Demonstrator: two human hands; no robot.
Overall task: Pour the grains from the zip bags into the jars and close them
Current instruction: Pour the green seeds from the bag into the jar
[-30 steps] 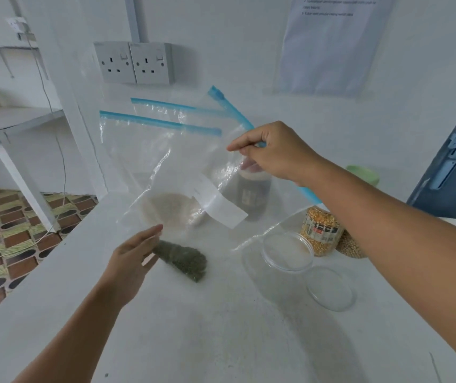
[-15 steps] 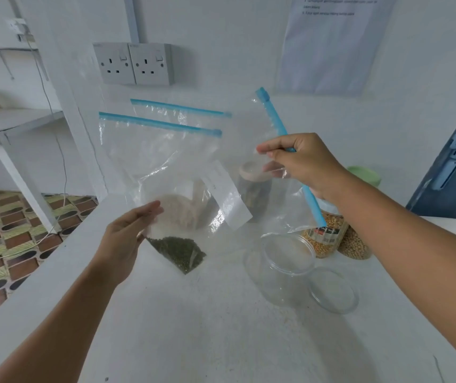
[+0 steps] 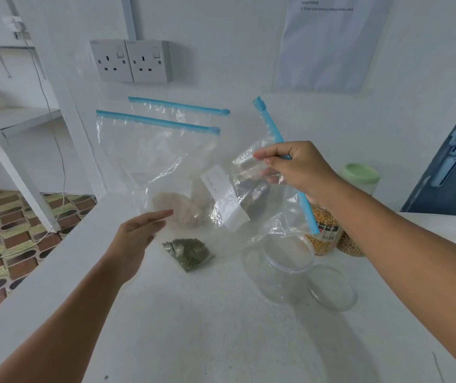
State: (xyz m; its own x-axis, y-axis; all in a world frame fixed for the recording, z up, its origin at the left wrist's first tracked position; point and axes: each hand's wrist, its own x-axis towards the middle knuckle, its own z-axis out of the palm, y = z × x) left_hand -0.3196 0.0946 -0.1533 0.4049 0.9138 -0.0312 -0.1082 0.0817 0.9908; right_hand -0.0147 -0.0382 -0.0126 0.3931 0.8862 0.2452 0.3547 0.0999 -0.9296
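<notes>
My right hand (image 3: 296, 170) pinches the blue zip edge of a clear zip bag (image 3: 251, 233) and holds it tilted above the white table (image 3: 193, 327). Green grains (image 3: 189, 252) sit in the bag's lowest corner, just above the table. My left hand (image 3: 135, 239) is beside the bag's lower left part with straight fingers; contact is unclear. An open, empty clear jar (image 3: 282, 269) stands below the right hand, its clear lid (image 3: 332, 288) lying beside it.
Two more zip bags (image 3: 149, 150) with pale grains lean against the wall behind. A jar of yellow corn (image 3: 323, 233), a green-lidded jar (image 3: 359, 178) and a dark jar (image 3: 251, 194) stand at the back right. The table's left edge drops to a tiled floor.
My right hand has carried the bag's zip edge to the right and lifted it. The grain corner rose off the table and hangs lower again now. My left hand slipped off that corner.
</notes>
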